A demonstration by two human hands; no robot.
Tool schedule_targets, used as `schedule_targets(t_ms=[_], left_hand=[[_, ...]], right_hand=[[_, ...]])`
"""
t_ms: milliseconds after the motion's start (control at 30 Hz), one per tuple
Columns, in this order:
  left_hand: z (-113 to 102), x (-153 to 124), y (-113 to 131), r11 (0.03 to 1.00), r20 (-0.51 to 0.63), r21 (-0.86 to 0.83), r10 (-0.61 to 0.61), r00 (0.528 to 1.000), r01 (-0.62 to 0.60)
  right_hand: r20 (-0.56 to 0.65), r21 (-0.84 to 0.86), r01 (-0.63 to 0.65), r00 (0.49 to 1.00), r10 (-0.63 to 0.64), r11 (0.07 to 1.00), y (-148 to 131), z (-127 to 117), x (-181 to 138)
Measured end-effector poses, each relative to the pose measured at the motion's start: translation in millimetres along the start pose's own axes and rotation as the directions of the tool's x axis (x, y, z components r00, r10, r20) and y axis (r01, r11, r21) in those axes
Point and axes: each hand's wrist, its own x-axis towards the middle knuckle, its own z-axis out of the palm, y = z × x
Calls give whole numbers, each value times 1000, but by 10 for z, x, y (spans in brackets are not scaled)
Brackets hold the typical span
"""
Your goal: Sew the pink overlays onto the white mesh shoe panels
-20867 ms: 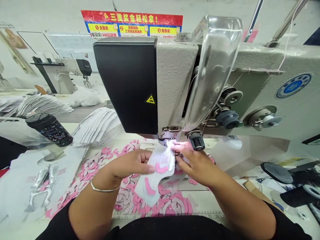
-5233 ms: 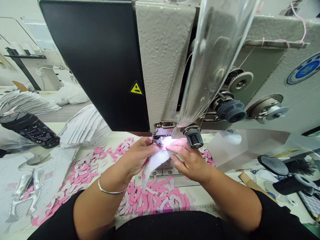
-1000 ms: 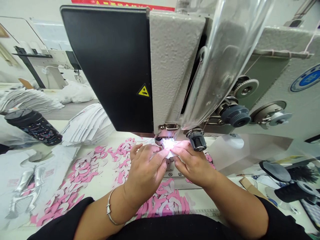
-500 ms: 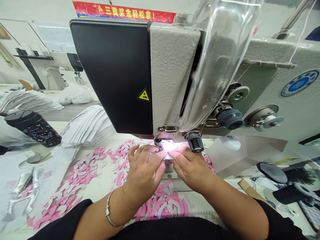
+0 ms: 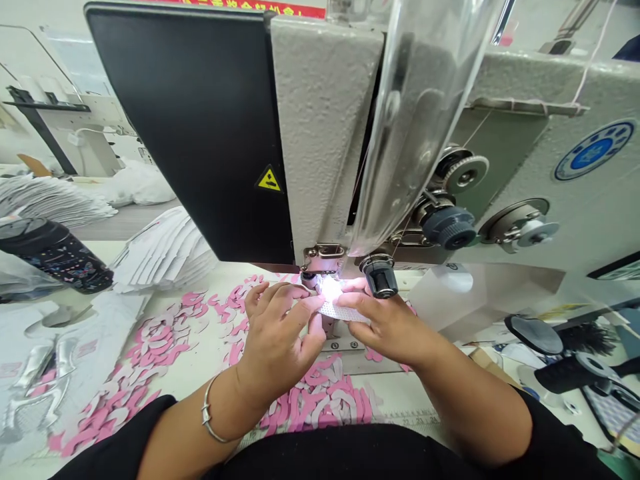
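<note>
A small white perforated piece of material (image 5: 345, 313) lies under the lit needle area of a sewing machine (image 5: 325, 120). My left hand (image 5: 283, 327) pinches its left edge between thumb and fingers, beside the presser foot. From the other side my right hand (image 5: 387, 327) grips the piece's right edge, index finger and thumb near the bright light. Glare hides the needle and the middle of the piece. Below both hands, many pink and white curved cut pieces (image 5: 320, 393) are heaped on the table.
More pink pieces (image 5: 160, 340) spread to the left, near silver-trimmed white pieces (image 5: 45, 373). A stack of white sheets (image 5: 160, 250) and a black tumbler (image 5: 55, 253) stand behind them. At right are a black thread cone (image 5: 565, 373) and a black brush (image 5: 590, 333).
My right hand's grip has shifted, and more of the white perforated piece now shows between the hands. The whole view has shifted, so the machine appears further left and higher.
</note>
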Motion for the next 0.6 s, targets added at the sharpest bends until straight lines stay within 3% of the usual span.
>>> schedule_targets(t_ms=[133,200,333,400,500,600], left_hand=[[-46,69,12,999,21,40,6,1000,-7],[-93,139,16,994,86,100,43,995,-52],[-203,310,14,939,294,199,215,931,-279],[-233,376,-3,891,346,231,301,889,-392],[-212,408,-66,847,347,237,383,856,-475],[-131,355,-157,860,240,204,419,875,-468]], right_hand=[[14,78,-32,999,31,996,105,33,0],[7,85,-34,999,33,996,116,71,-14],[-43,44,-20,999,22,999,96,129,-47],[-77,30,-7,997,9,1000,87,141,-53],[-106,31,9,994,-5,999,87,146,-50],[-124,30,4,992,0,1000,95,151,-44]])
